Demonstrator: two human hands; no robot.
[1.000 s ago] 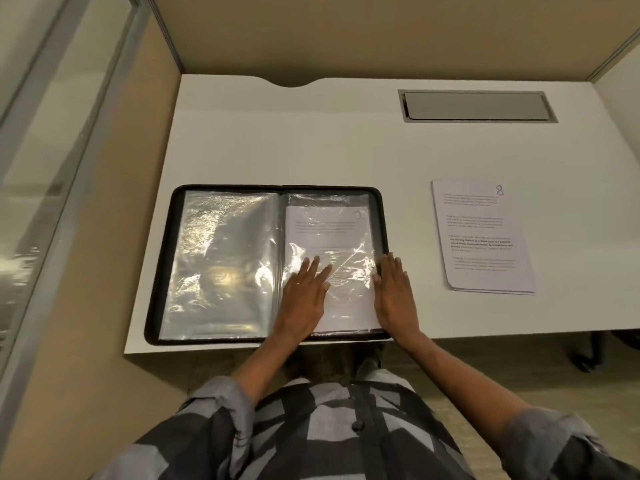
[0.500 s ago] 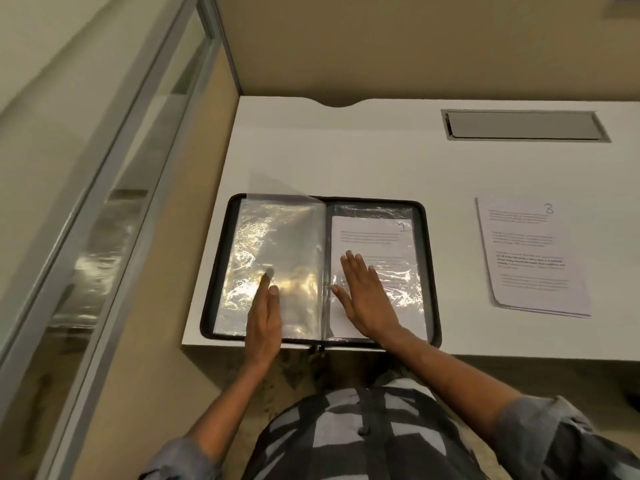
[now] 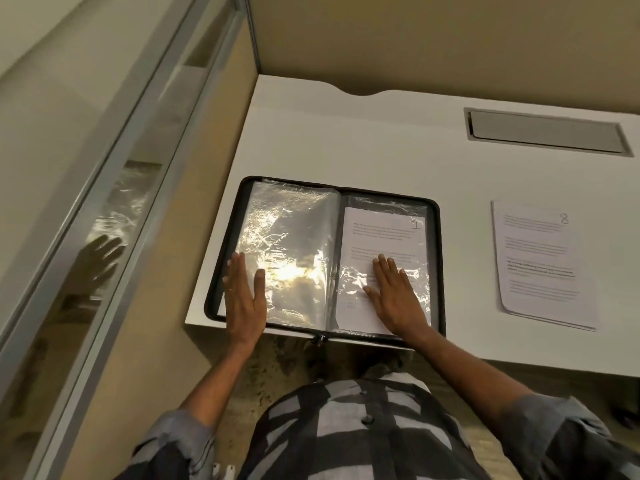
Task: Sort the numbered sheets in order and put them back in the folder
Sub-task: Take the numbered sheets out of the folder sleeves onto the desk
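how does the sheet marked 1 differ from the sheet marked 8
The sheet marked 1 lies inside a clear sleeve of the open folder; the sheet marked 8 lies bare on the desk, right of the folder. The right hand rests flat on the sheet marked 1; nothing touches the sheet marked 8. Both are white printed pages with a handwritten number top right.

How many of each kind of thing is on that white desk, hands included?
Folders: 1, the open folder
Sheets showing in sleeves: 1, sheet 1
Loose paper: 1 stack, number 8 on top
Hands: 2, left hand and right hand, flat on the folder
Hatches: 1, metal hatch
Total: 6
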